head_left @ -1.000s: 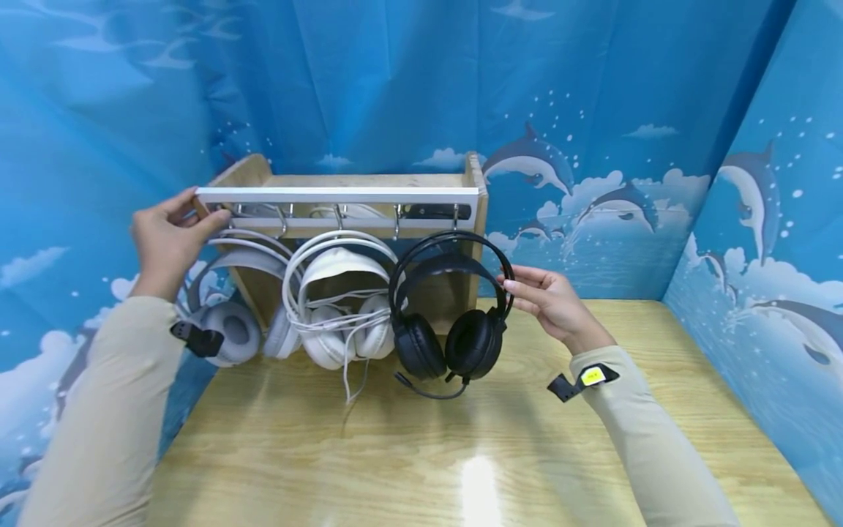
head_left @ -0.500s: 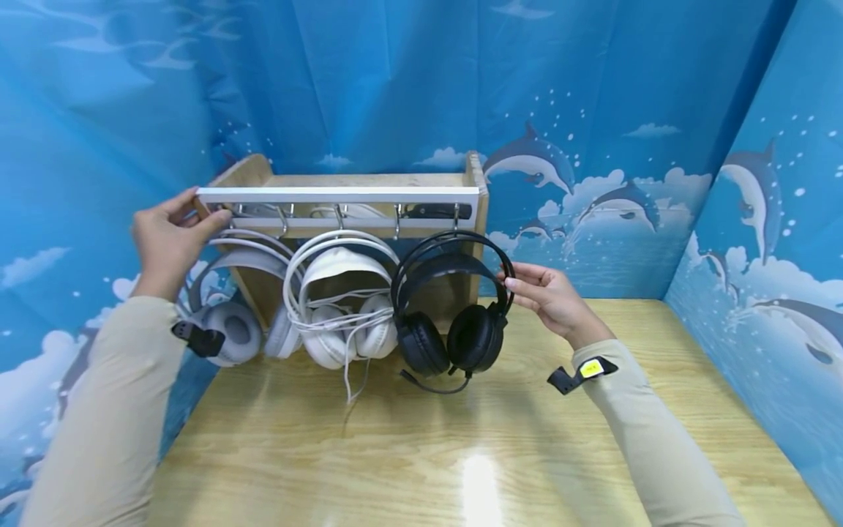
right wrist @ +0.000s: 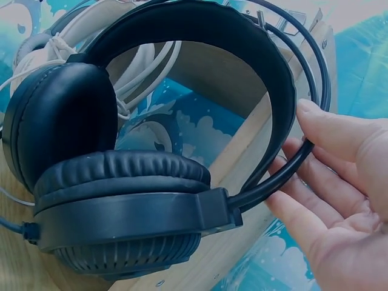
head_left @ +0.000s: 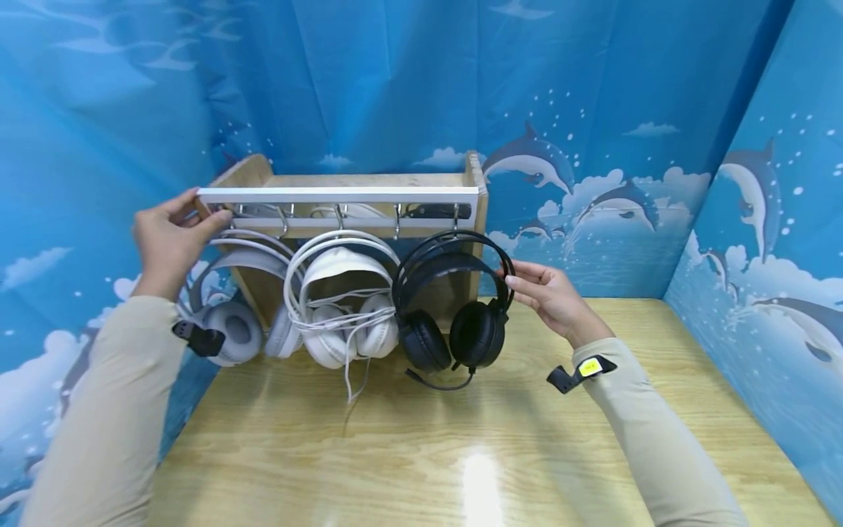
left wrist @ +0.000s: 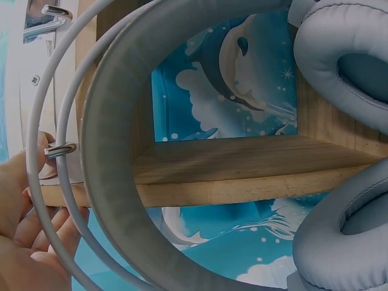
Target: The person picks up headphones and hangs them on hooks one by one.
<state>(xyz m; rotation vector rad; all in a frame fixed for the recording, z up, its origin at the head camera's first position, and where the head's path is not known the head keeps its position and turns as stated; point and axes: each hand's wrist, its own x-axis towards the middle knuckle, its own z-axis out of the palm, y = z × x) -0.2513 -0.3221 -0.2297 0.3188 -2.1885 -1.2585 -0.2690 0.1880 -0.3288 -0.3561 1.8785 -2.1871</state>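
Observation:
In the head view my left hand (head_left: 170, 238) grips the left end of the white hook rail (head_left: 339, 195) on a wooden rack (head_left: 483, 197). Black headphones (head_left: 477, 335) with a microphone boom hang by their band at the rail's right end. My right hand (head_left: 549, 298) pinches the right side of that band between thumb and fingers, as the right wrist view also shows. White headphones (head_left: 326, 344), their cable wound around them, hang in the middle. Below my left hand hang grey headphones (head_left: 232, 331); their band (left wrist: 109, 121) passes over a hook (left wrist: 60, 150) in the left wrist view.
Beneath the headphones spreads a wood-grain table (head_left: 395, 454). A blue curtain (head_left: 395, 80) printed with dolphins stands behind the rack and along both sides. A hook (head_left: 397, 221) between the white and black headphones bears nothing.
The black headphones have swung slightly right, their boom a little higher. My right hand has risen slightly with them. The left hand stays at the rail.

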